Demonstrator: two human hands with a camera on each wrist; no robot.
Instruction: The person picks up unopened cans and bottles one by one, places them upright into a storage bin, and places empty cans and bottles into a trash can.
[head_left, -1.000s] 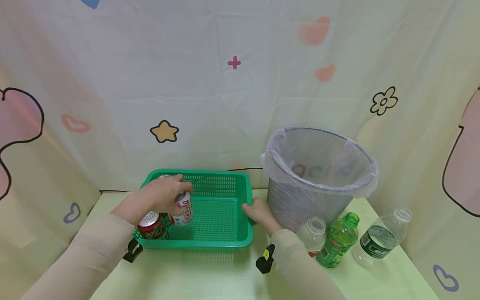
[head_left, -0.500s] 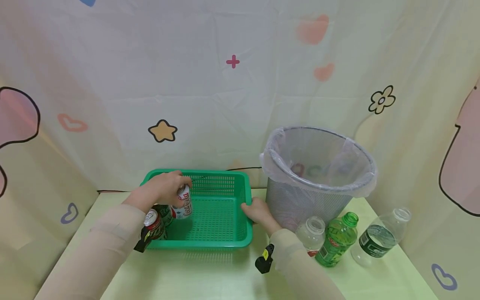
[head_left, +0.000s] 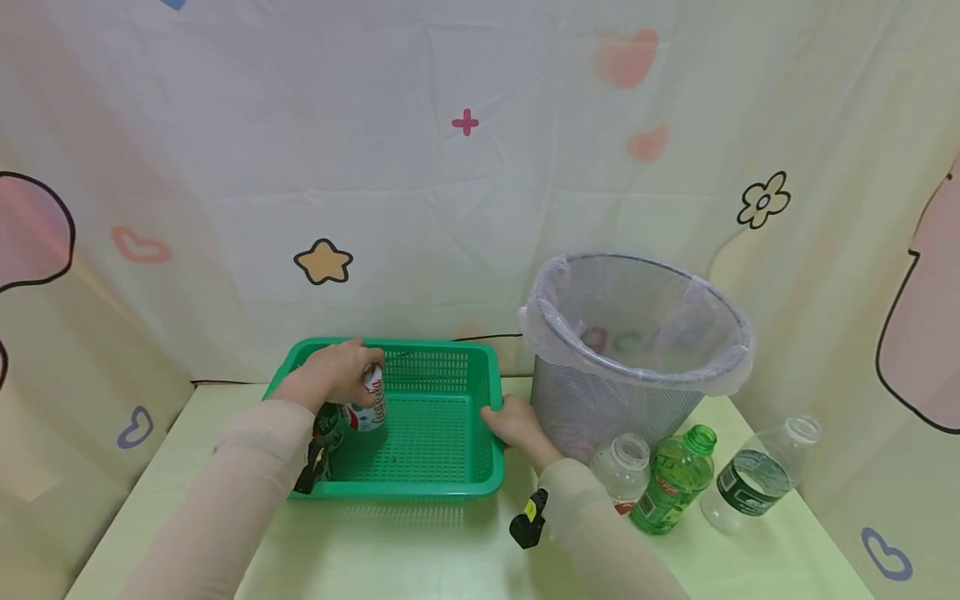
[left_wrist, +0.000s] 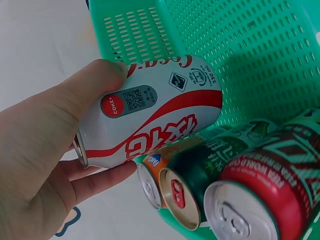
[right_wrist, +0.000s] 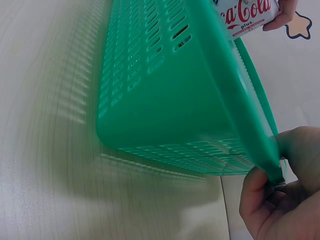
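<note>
My left hand (head_left: 333, 373) grips the top end of a white and red Coca-Cola can (left_wrist: 165, 107) over the left part of a green plastic basket (head_left: 427, 492). Beside it in the left wrist view stand an orange Fanta can (left_wrist: 150, 182), a dark green can (left_wrist: 192, 172) and a red can (left_wrist: 272, 192). In the head view my wrist and sleeve mostly cover these cans. My right hand (head_left: 519, 425) pinches the basket's right rim between thumb and fingers, as the right wrist view (right_wrist: 290, 185) shows.
Right of the basket stands a mesh bin (head_left: 600, 417) lined with a clear bag. In front of it are a clear bottle (head_left: 624, 475), a green bottle (head_left: 675, 479) and a clear bottle with a dark label (head_left: 757, 479). A patterned curtain (head_left: 420, 208) hangs behind.
My left hand has lifted the Coca-Cola can slightly, and my left forearm has swung to the right, covering the red can. The right hand stays on the rim.
</note>
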